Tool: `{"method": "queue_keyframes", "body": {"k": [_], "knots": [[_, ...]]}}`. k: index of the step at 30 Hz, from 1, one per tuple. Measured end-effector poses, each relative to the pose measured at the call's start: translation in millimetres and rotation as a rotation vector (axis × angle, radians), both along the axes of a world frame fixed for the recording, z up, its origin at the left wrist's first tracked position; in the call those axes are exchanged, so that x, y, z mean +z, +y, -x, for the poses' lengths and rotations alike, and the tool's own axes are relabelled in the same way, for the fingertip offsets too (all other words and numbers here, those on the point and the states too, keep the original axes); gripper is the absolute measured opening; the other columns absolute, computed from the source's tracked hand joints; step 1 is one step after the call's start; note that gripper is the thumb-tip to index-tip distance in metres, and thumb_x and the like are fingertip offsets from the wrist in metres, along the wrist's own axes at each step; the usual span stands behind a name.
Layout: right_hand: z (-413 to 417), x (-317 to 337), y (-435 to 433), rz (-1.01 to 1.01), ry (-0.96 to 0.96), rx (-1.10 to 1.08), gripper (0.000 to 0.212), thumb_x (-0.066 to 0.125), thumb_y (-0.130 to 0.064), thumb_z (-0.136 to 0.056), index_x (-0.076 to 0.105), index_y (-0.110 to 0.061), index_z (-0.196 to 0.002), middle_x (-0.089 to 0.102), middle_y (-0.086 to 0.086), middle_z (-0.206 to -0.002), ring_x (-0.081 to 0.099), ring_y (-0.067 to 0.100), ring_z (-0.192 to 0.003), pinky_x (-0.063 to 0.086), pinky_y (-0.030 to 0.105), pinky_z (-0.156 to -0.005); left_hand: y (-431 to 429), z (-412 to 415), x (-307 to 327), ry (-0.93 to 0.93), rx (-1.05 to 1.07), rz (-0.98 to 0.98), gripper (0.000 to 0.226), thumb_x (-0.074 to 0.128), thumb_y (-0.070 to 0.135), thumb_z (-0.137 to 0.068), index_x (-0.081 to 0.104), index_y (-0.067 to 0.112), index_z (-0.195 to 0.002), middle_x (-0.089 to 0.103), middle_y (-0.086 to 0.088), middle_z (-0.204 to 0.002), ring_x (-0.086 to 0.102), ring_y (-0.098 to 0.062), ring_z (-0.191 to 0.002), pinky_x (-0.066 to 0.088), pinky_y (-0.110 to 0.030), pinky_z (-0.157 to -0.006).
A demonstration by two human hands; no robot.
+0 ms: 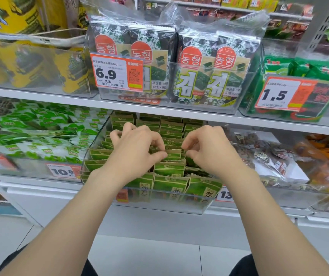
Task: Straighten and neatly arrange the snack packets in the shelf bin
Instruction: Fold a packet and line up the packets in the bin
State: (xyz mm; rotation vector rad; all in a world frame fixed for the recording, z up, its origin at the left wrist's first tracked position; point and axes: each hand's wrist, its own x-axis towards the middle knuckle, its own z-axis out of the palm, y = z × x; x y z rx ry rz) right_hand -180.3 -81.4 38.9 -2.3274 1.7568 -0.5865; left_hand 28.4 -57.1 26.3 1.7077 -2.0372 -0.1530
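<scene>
Left hand (137, 154) and right hand (209, 154) each pinch top edges of upright green packets (169, 170) — middle of clear bin (159, 204).

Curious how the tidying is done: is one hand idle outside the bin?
No, the left hand and the right hand both pinch packets inside the bin.

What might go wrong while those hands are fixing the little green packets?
The left hand and right hand pinch seaweed packets mid-row, so tugging may topple the neighbours leaning beside them. The clear bin seems to jut past the shelf edge, so pressing down might tip it.
</scene>
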Motion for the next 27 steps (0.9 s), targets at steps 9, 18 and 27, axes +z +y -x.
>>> {"method": "queue_keyframes", "body": {"k": [9,18,27], "knots": [[-10,-8,-18,0.061,0.14,-0.055,0.005,0.083,-0.034,-0.089,0.08,-0.03,-0.091,0.071,-0.008,-0.096,0.066,0.022,-0.1,0.047,0.034,-0.079,0,10,-3,-0.049,-0.002,0.004,0.012,0.078,0.053,-0.09,0.078,0.043,-0.083,0.062,0.019,-0.086,0.033,-0.014,-0.104,0.013,-0.039,-0.086],[-24,-20,-38,0.071,0.051,-0.192,0.007,0.076,-0.026,-0.09,0.077,-0.031,-0.086,0.074,-0.007,-0.093,0.068,0.025,-0.099,0.058,0.047,-0.09,3,3,-2,-0.009,-0.064,-0.1,0.015,0.061,0.051,-0.103,0.073,0.045,-0.098,0.066,0.021,-0.09,0.039,-0.017,-0.11,0.019,-0.043,-0.089],[-9,-13,-11,-0.056,0.106,-0.059,0.028,0.074,-0.038,-0.099,0.076,-0.027,-0.124,0.073,-0.009,-0.104,0.065,0.025,-0.114,0.046,0.05,-0.11,2,6,-5,-0.175,-0.077,-0.072,0.034,0.047,0.026,-0.111,0.07,0.044,-0.129,0.054,0.016,-0.086,0.035,-0.018,-0.108,0.024,-0.046,-0.095]]}}
